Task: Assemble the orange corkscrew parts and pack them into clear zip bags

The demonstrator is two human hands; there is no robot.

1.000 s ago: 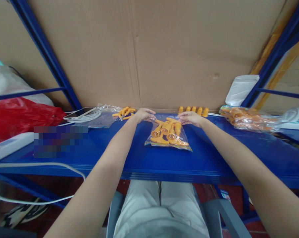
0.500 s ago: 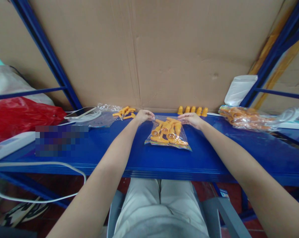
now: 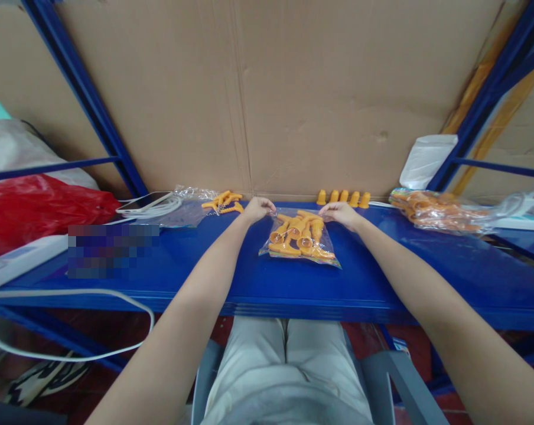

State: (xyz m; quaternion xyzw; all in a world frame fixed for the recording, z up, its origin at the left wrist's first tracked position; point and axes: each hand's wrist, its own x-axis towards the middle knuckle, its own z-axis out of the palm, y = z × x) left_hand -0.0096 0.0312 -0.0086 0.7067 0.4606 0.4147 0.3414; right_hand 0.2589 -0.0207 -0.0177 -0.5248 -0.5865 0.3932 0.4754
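Evenly, both your hands pinched the bag's far corners

Centrally, the bag lay on the blue table in front of you, between your hands; it was clear plastic, packed with orange parts, some of them hollow with their round open ends towards you; its near edge showed a coloured print and sat slightly askew, lower on the right. Your left hand grasped the far left corner between its fingertips; your right hand grasped the far right corner likewise, its fingers pointing inward; both your forearms reached forward over the table edge, well apart.

Just beyond your right hand, five orange cups stood in a row near the cardboard; beyond your left hand, orange handles lay in a loose heap, with bits of chain among them; a second clear bag lay flat to their left, and past it were a phone and a coiled white cable. At the far left you had a red sack; at the right, well apart from your hand, lay another filled bag of orange parts, with a white pouch leaning just behind it.
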